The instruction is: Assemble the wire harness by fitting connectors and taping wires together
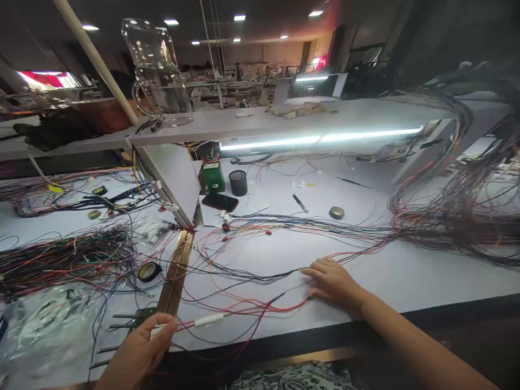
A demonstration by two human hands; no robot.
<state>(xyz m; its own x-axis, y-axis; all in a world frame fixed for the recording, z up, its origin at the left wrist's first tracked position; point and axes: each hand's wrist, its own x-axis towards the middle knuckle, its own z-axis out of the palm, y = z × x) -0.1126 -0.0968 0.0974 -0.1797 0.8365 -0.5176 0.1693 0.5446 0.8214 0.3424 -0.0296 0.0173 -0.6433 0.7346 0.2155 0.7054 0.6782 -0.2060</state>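
Thin red wires (pixel 187 325) end in the pinched thumb and fingers of my left hand (pixel 150 341), at the table's front edge on the left. Just right of those fingertips, a white sleeve (pixel 209 320) surrounds the wires. My right hand (pixel 331 281) rests at the middle of the white table, its fingers closed round a bundle of red and black wires. Between my hands, loose red wires (pixel 260 306) and a dark-tipped wire (pixel 277 298) lie across the surface. The right palm is hidden from view.
A long wire bundle (pixel 309 223) crosses behind my hands to a tangled mass (pixel 450 216) at right. Behind it are a phone (pixel 220 202), black mesh cup (pixel 238 183), green box (pixel 213 177) and tape roll (pixel 336 212). Black tape (pixel 149 271) and plastic bags (pixel 52 325) lie left.
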